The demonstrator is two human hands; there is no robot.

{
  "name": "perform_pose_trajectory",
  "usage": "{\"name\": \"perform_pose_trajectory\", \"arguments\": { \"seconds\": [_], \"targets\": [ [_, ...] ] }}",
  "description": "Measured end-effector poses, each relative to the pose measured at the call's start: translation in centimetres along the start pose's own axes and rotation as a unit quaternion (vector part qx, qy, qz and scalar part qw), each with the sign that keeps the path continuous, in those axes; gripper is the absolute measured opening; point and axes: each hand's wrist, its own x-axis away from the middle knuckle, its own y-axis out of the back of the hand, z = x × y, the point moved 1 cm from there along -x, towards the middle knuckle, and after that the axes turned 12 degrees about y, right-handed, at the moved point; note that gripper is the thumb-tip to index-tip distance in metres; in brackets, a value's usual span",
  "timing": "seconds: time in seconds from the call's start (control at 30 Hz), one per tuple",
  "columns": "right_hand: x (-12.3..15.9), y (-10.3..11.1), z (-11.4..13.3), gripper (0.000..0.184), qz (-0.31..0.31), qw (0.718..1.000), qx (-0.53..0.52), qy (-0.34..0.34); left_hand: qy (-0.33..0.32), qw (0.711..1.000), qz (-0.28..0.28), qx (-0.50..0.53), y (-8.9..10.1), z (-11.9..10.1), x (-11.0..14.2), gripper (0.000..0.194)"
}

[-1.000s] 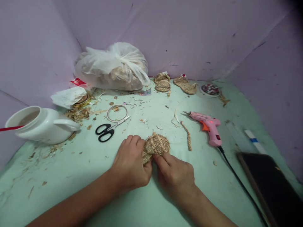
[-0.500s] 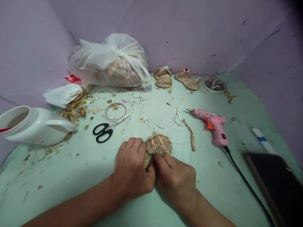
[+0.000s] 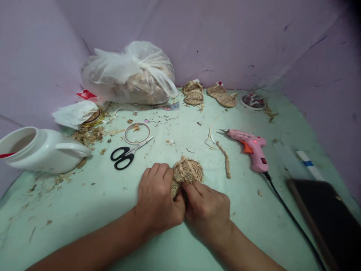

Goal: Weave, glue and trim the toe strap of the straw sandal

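Observation:
A small woven straw slipper (image 3: 192,168) with a braided strap is gripped between my hands at the middle front of the table. My left hand (image 3: 158,195) wraps round its left side, thumb underneath. With fingers pinched, my right hand (image 3: 208,207) presses at its near edge; the heel part is hidden behind both hands. A short braided straw cord (image 3: 225,160) lies to the right, near the pink glue gun (image 3: 252,146), whose red light is lit. Left of the hands are black-handled scissors (image 3: 126,155) and a roll of tape (image 3: 137,133).
On the left, a white jug (image 3: 50,150) lies on its side near straw scraps. A stuffed plastic bag (image 3: 129,75) stands at the back, with small straw slippers (image 3: 221,95) and a bowl (image 3: 253,101) beside it. A dark phone-like slab (image 3: 324,214) lies front right, near the glue gun's cord (image 3: 293,218).
The view has shifted slightly, so things on the right appear a little further left. Both hands keep their hold on the slipper, nearly unmoved.

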Motion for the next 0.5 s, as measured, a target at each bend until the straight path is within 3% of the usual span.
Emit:
{"name": "perform_pose_trajectory", "arguments": {
  "seconds": [0.17, 0.27, 0.33, 0.4, 0.5],
  "targets": [
    [0.4, 0.8, -0.7, 0.017, 0.008, 0.997, -0.082, -0.001, 0.036, 0.997, 0.047, -0.041, 0.5, 0.0, 0.0, 0.022],
    [0.6, 1.9, -1.2, 0.009, -0.028, 0.978, -0.185, -0.089, 0.064, 0.995, 0.049, -0.054, 1.3, -0.2, -0.1, 0.026],
    [0.6, 2.4, -1.7, 0.008, -0.055, 0.943, -0.249, -0.212, 0.081, 0.994, 0.042, -0.061, 2.0, -0.4, -0.1, 0.028],
    [0.5, 2.6, -2.4, 0.016, -0.071, 0.888, -0.312, -0.331, 0.078, 0.994, 0.036, -0.073, 2.5, -0.6, 0.0, 0.032],
    [0.0, 2.8, -3.7, 0.026, -0.112, 0.823, -0.390, -0.397, 0.054, 0.992, 0.045, -0.107, 2.7, -1.1, 0.3, 0.043]
  ]
}}
